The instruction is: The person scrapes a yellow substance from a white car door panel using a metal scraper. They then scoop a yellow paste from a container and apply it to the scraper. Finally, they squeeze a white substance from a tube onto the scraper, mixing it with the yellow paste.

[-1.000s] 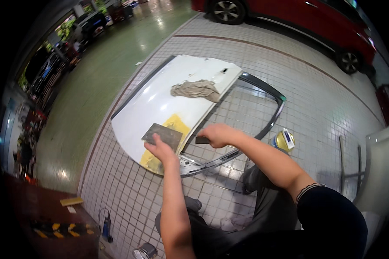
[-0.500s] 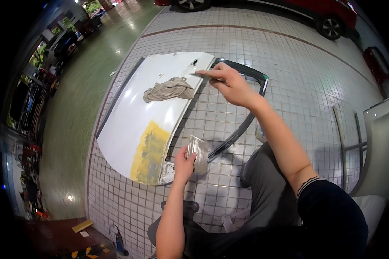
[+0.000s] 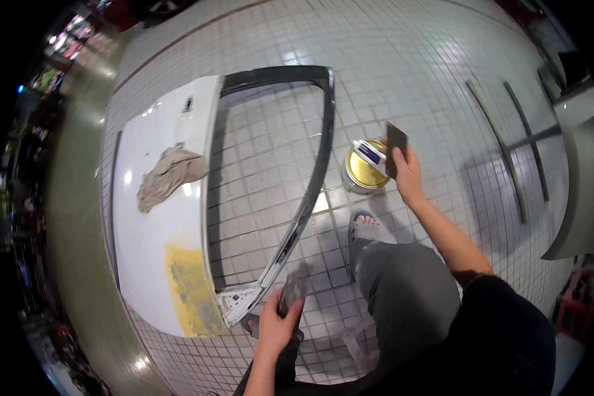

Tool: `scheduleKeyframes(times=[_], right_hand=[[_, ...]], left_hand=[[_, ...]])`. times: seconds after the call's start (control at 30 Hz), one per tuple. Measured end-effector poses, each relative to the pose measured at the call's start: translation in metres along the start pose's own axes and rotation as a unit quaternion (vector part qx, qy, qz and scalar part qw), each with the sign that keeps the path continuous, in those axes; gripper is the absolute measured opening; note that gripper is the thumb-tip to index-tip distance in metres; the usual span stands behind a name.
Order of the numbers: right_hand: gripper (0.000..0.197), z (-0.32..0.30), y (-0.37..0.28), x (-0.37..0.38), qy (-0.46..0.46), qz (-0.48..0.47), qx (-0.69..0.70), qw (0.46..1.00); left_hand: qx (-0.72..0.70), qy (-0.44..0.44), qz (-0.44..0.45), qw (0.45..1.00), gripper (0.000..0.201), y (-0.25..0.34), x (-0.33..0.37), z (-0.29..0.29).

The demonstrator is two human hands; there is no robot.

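My right hand is closed around a dark, flat rectangular scraper, held upright beside a round tin with a gold lid. A white tube with a dark label lies across that lid, close to the scraper. Lower down, my left hand grips a thin flat metal plate, blurred and seen nearly edge-on. Just left of it, a white car door lies on the floor, its dark window frame toward me. A yellow and grey filler patch covers its near corner.
A crumpled beige cloth rests on the door panel. Two long strips lie on the tiled floor at the right, near a pale curved body panel. A red crate stands at the lower right. My sandalled foot is below the tin.
My right hand has moved from above the door to beside the tin, scraper still in it. The left hand keeps its plate, now tilted edge-on. The view has swung right, bringing tin and tube into sight.
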State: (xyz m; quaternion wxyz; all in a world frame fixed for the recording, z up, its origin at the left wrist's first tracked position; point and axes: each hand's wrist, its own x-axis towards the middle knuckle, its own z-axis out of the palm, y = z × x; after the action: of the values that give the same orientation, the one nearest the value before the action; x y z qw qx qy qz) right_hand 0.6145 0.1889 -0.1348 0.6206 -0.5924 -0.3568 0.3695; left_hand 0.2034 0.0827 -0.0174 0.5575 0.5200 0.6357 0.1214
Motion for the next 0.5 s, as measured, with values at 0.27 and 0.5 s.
scheduleKeyframes(times=[0.27, 0.5], right_hand=[[0.054, -0.073, 0.167, -0.072, 0.260, 0.213, -0.003, 0.942], [0.064, -0.053, 0.200, -0.045, 0.373, 0.249, 0.112, 0.887]], left_hand=[[0.075, -0.128, -0.072, 0.986, 0.070, -0.079, 0.026, 0.013], [0.009, -0.037, -0.129, 0.991, 0.078, -0.141, 0.067, 0.050]])
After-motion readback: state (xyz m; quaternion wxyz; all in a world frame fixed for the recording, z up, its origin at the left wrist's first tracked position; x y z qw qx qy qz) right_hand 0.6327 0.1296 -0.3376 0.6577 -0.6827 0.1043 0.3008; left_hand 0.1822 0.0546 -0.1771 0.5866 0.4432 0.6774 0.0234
